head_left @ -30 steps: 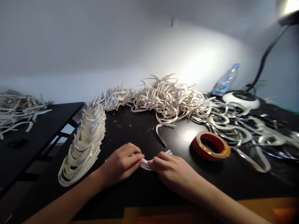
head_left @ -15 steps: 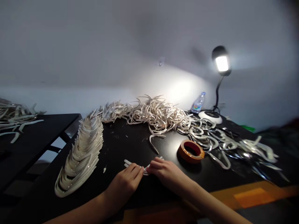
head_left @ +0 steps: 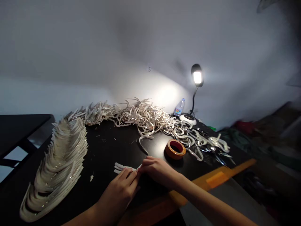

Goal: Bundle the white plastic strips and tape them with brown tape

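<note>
My left hand [head_left: 123, 188] is closed on white padded strips [head_left: 120, 167], whose ends stick out past the fingers to the upper left. Beside it, my right hand [head_left: 156, 171] pinches the same strips near their other end, the fingertips of both hands almost meeting. Most of the strips' middle is hidden under the fingers. To the right of my right hand lies an orange roll of tape [head_left: 175, 149]. A single thin strip [head_left: 144, 145] curls on the table just beyond my hands.
A long stack of nested, curved white strips [head_left: 63, 157] runs along the left of the black table [head_left: 110, 147]. Behind lies a tangled heap of strips [head_left: 148, 116]. A lit lamp [head_left: 197, 77] and plastic bottle [head_left: 179, 107] stand at the back right. Orange tape [head_left: 216, 179] lines the front edge.
The view has swung to the right, so the table's things sit further left. My right hand has come closer to my left; less of the strips shows at the right hand.
</note>
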A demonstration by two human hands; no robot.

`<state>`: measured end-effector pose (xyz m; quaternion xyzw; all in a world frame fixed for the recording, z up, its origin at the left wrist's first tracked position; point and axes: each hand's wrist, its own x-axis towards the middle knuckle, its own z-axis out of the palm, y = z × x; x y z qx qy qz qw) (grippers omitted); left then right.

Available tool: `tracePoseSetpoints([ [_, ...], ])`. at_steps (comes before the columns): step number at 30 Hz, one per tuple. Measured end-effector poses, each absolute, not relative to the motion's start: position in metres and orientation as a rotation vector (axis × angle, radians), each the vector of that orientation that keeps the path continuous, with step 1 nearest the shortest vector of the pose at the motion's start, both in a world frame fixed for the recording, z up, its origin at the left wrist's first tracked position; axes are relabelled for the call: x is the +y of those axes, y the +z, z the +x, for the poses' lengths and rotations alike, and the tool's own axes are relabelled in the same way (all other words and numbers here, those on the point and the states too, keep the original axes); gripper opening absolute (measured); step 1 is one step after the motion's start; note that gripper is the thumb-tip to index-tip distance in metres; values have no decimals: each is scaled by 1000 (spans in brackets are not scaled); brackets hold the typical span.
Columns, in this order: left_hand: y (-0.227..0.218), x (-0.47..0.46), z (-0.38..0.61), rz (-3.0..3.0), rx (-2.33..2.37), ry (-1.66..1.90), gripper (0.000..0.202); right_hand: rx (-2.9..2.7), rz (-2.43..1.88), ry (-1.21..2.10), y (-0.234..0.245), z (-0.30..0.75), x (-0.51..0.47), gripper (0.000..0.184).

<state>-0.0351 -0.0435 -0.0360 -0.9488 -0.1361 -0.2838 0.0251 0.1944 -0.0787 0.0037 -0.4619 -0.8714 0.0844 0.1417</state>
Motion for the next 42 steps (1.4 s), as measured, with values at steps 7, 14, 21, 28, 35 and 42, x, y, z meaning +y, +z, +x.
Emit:
tracePoseSetpoints([
  [7, -31, -44, -40, -3100, -445, -856, 40, -1794, -1652, -50, 22, 263, -79, 21],
  [14, -38, -40, -41, -3119, -533, -902, 45, -1588, -2274, -74, 38, 350, -74, 13],
  [21, -34, -47, -34, -3119, -577, -841, 52, -1327, -1951, 345, 27, 307, -87, 21],
  [28, -36, -58, -33, -3080, -522, -713, 51, -1363, -1488, 123, 16, 186, -87, 54],
  [35, -38, -58, -35, -3139, -527, -705, 55, -1694, -1568, 53, -10, 166, -95, 57],
  [42, -37, -53, -34, -3158, -535, -787, 53, -1743, -1627, 33, 2, 168, -89, 49],
])
